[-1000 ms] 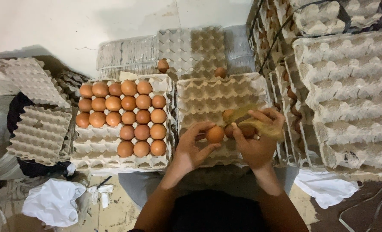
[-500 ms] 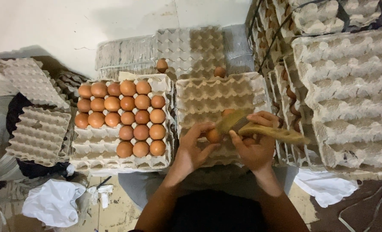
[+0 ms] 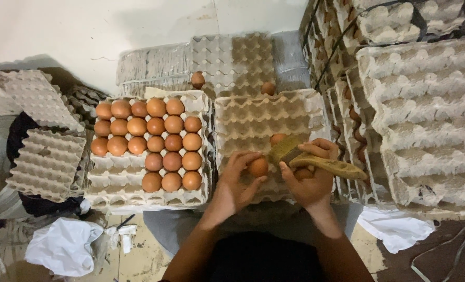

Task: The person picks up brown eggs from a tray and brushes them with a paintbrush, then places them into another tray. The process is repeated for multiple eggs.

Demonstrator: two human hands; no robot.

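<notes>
The left hand (image 3: 236, 183) pinches a brown egg (image 3: 258, 167) between thumb and fingertips, holding it over the near edge of the empty pulp tray (image 3: 266, 122). The egg is smooth, evenly tan and shows no visible crack. The right hand (image 3: 311, 175) is wrapped around the yellowish wooden handle of a flat brush (image 3: 316, 159), whose bristle end touches the egg from about two o'clock; the handle points away to four o'clock. A second egg (image 3: 277, 138) peeks out just behind the brush head, and something rounded and brown sits under the right palm, too hidden to tell.

At nine o'clock from the hands lies the filled tray (image 3: 154, 146), holding twenty-one eggs in its far rows, with its left cells of the near rows bare. Two loose eggs rest at twelve o'clock on the flat tray stacks (image 3: 232, 62) against the wall. The two working trays touch side by side, leaving no gap between them. Tall stacks of empty trays (image 3: 426, 104) wall in the three o'clock side, close to the right wrist. Loose trays (image 3: 44, 162) lean at nine o'clock, and white crumpled bags (image 3: 62, 245) lie on the floor at seven o'clock and five o'clock.
</notes>
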